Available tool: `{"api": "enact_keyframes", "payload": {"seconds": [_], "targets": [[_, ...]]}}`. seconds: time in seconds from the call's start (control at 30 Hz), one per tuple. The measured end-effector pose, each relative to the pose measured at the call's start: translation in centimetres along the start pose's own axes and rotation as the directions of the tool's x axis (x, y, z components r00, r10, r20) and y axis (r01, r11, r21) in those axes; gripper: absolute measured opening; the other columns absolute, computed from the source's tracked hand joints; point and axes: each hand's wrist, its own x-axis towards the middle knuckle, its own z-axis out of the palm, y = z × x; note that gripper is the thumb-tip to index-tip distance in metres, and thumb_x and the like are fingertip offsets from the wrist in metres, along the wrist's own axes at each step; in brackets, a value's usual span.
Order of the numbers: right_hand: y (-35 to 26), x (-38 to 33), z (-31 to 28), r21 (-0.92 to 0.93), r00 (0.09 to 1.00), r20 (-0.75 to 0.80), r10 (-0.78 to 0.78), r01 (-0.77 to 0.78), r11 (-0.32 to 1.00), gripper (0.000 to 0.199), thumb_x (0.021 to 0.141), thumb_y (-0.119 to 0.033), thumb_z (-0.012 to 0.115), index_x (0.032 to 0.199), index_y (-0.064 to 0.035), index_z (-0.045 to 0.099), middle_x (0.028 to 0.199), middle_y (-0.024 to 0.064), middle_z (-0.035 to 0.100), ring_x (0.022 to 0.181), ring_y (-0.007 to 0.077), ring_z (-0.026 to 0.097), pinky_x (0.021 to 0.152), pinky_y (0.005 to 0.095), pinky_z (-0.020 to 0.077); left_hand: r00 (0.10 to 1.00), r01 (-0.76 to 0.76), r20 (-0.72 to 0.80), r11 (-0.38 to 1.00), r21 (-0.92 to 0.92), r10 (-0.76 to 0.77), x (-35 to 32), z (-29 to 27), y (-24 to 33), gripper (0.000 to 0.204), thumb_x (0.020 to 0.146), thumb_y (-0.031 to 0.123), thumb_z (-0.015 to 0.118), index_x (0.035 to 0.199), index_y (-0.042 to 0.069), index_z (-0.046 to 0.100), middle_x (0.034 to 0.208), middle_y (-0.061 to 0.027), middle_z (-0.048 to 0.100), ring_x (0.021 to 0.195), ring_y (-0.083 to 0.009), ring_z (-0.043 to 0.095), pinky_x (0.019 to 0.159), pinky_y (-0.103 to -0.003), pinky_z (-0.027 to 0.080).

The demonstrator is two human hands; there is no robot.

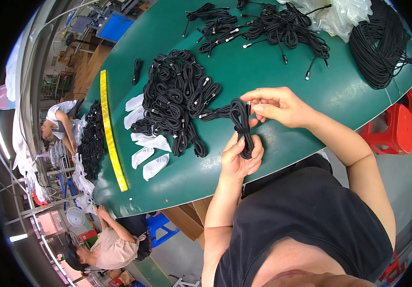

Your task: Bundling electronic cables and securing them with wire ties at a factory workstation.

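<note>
My left hand (240,158) is closed around the lower part of a coiled black cable (240,119), which stands up from the fist with a dark band about its middle. Beside the top loop is my right hand (277,106), thumb and forefinger pinched at the cable's connector end (248,108). Just left of my hands another bundled cable (216,113) lies on the green table. Beyond it spreads a big pile of bundled black cables (174,91), some with silvery plugs showing.
A yellow strip (110,129) crosses the table's left side, with white pouches (155,166) right of it. Loose cables (282,28), clear plastic bags (344,16) and a large cable coil (380,48) lie at the back. Two other people sit leftward; red stools (392,129) stand right.
</note>
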Motion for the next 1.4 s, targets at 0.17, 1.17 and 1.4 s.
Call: {"api": "enact_keyframes", "payload": {"seconds": [0.17, 1.17, 1.4], "targets": [[0.5, -0.7, 1.4, -0.298, 0.988, -0.044, -0.145, 0.126, 0.946, 0.024, 0.086, -0.008, 0.056, 0.106, 0.0027, 0.059, 0.080, 0.0068, 0.056, 0.072, 0.0120, 0.059, 0.061, 0.0234, 0.0473, 0.994, -0.052, -0.085, 0.976, 0.211, 0.071, 0.0, 0.2, -0.5, 0.049, 0.093, 0.038, 0.038, 0.124, 0.001, 0.037, 0.070, -0.0124, 0.048, 0.044, -0.0167, 0.046, 0.033, -0.025, 0.037], [-0.3, -1.8, -0.2, -0.132, 0.996, -0.086, -0.027, 0.015, 0.991, 0.038, 0.077, 0.007, 0.055, 0.114, -0.0029, 0.056, 0.106, 0.0071, 0.049, 0.089, 0.0154, 0.056, 0.077, 0.0256, 0.0496, 0.840, -0.250, -0.293, 0.805, 0.538, 0.457, -0.3, -0.6, 1.2, 0.037, 0.092, 0.024, 0.048, 0.119, -0.002, 0.045, 0.094, -0.0154, 0.058, 0.073, -0.0168, 0.058, 0.064, -0.031, 0.051], [-0.2, -2.4, 0.1, -0.138, 0.991, -0.049, -0.124, 0.116, 0.984, 0.042, 0.077, -0.006, 0.066, 0.116, -0.0012, 0.052, 0.110, 0.0090, 0.047, 0.099, 0.0178, 0.053, 0.081, 0.0298, 0.0494, 0.809, -0.357, -0.151, 0.679, 0.642, 0.568, -0.1, -0.5, 1.9, 0.032, 0.089, 0.017, 0.054, 0.114, -0.001, 0.047, 0.105, -0.0131, 0.055, 0.083, -0.0178, 0.059, 0.074, -0.031, 0.050]]}}
